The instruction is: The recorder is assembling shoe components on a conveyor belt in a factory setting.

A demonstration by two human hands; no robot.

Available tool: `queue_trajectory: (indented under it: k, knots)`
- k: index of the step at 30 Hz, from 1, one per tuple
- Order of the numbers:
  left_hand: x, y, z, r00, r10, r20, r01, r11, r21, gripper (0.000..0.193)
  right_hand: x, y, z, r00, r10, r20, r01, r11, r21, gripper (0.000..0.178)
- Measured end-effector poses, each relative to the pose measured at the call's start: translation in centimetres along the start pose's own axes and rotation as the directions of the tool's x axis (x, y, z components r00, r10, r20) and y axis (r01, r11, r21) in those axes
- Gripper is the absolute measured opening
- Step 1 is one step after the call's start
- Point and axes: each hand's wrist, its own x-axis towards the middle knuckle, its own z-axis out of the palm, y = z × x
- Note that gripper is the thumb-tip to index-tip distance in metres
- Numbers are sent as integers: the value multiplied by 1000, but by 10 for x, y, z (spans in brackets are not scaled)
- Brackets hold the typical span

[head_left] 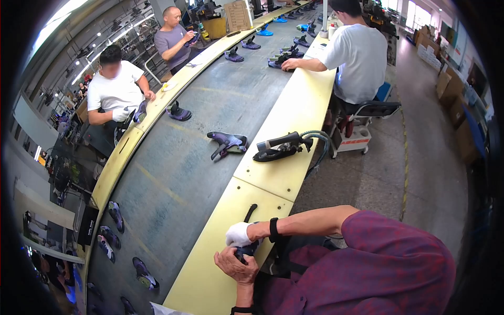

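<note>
My left hand [236,265], bare, curls its fingers over a dark shoe [245,252] at the edge of the pale yellow ledge [202,281]. My right hand [239,234] wears a white glove and closes on the same shoe from its far side. Most of the shoe is hidden by the two hands. A curved black strip [251,211] sticks up just beyond the glove; whether it joins the shoe I cannot tell. Farther along the ledge lies a black iron-like tool [278,147] with a hose.
A grey conveyor belt [178,157] runs beyond the ledge. On it lie a grey-purple shoe [228,143] and several others. One co-worker [359,58] sits at the far right; two more [115,84] work across the belt. A wheeled white cart [352,140] stands beside a chair.
</note>
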Motion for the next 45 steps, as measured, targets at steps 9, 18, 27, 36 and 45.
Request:
queue_trajectory:
  k: [9,18,27,36,45]
  knots:
    - [-5,-34,-18,888,29,458,114,953,-281,55,5,3,18,857,-14,-515,-131,961,-244,15]
    - [-27,-33,-39,851,-212,480,229,973,23,68,-63,17,-22,678,-392,-622,128,896,-425,6]
    - [-37,-32,-56,560,-635,532,792,600,-117,99,-158,141,-242,363,-395,-844,-622,572,-535,37]
    - [3,-33,-46,854,-213,475,198,977,82,78,-179,157,-243,754,346,-559,-544,805,-236,55]
    - [29,-30,5,771,-61,634,143,986,-80,66,-202,81,-177,859,84,-505,-283,900,-331,36]
